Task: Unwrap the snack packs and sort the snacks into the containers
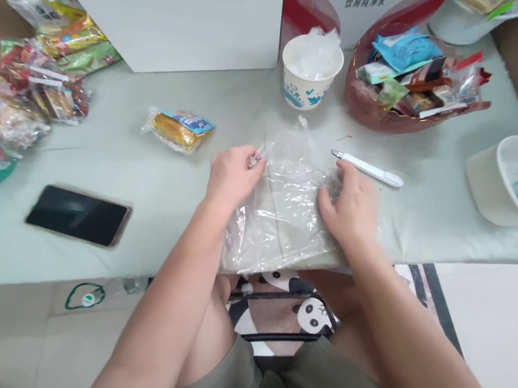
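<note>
A clear plastic bag [287, 206] lies flattened on the table in front of me, its lower edge at the table's front edge. My left hand [234, 178] is closed, pinching the bag's upper left side between thumb and fingers. On the right side of the bag rests my right hand [355, 204], with thumb and forefinger apart. Just beyond its fingertips is a slim white-handled utility knife [368, 168]. A wrapped snack cake [180, 130] with a blue label sits to the left of my left hand.
Behind the bag stands a paper cup [302, 88] stuffed with plastic film. A reddish bowl [377, 118] of packaged snacks is beside it. At right is a translucent tub [497, 179]. Leftward lie a phone [78, 216] and piled snack packets [32, 87]. A white box [196, 9] stands behind.
</note>
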Tool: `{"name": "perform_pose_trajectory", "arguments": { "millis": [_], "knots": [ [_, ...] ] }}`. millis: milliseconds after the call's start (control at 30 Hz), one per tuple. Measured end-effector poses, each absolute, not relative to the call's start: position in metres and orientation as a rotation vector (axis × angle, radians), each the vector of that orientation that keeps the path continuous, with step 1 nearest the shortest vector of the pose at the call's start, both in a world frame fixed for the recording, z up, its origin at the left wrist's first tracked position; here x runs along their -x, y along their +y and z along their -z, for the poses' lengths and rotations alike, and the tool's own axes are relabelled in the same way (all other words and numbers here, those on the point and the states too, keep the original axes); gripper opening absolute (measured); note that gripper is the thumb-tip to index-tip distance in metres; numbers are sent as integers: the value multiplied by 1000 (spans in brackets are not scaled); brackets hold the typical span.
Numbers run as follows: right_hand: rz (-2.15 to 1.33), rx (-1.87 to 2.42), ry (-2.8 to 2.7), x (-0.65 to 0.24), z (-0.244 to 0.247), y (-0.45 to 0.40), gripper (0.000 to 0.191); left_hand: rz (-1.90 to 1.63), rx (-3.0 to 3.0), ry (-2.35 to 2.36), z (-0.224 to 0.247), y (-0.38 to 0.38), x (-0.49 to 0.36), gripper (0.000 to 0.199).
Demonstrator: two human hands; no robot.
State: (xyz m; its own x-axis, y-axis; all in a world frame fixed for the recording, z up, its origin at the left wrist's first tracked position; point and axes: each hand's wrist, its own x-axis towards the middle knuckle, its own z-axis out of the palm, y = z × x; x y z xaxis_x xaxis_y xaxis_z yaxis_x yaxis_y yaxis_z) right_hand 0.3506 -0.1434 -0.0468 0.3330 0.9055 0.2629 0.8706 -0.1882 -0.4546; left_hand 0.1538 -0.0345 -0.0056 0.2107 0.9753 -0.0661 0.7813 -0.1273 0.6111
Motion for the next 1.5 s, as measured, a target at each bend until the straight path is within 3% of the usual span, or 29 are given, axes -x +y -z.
{"name": "perform_pose_trajectory", "arguments": {
  "millis": [167,300,500,700,833,967,1133,1267,1333,1433,1500],
  "knots": [
    [-157,2071,-1520,-361,40,-138,21,-718,-1788,1388,2,-47,-134,16],
    [-106,1970,-1394,-373,42,-143,17,-961,-1571,1269,7,-48,-120,20],
    [82,1861,-1239,-389,42,-156,30,-1226,-903,1178,3,-39,-122,28],
    [-73,1803,-1496,-370,41,-163,46,-1255,-516,1321,11,-28,-131,20],
    [-112,1766,-1823,-357,46,-164,55,-1245,-488,1325,17,-25,-132,16],
    [-125,1851,-1824,-353,52,-160,47,-1168,-492,1324,16,-27,-130,16],
    [-256,1620,-2055,-354,43,-160,48,-1123,-586,1364,3,-36,-130,6],
    [-425,1461,-2212,-351,37,-175,60,-1170,-704,1397,-2,-40,-127,34],
    [-426,1452,-2246,-349,38,-182,60,-1147,-732,1402,-1,-40,-124,32],
    [-338,1442,-2226,-346,41,-186,36,-1093,-768,1375,2,-39,-119,11],
    [-304,1420,-2110,-345,41,-184,17,-1050,-807,1351,3,-39,-116,7]
  ]
}}
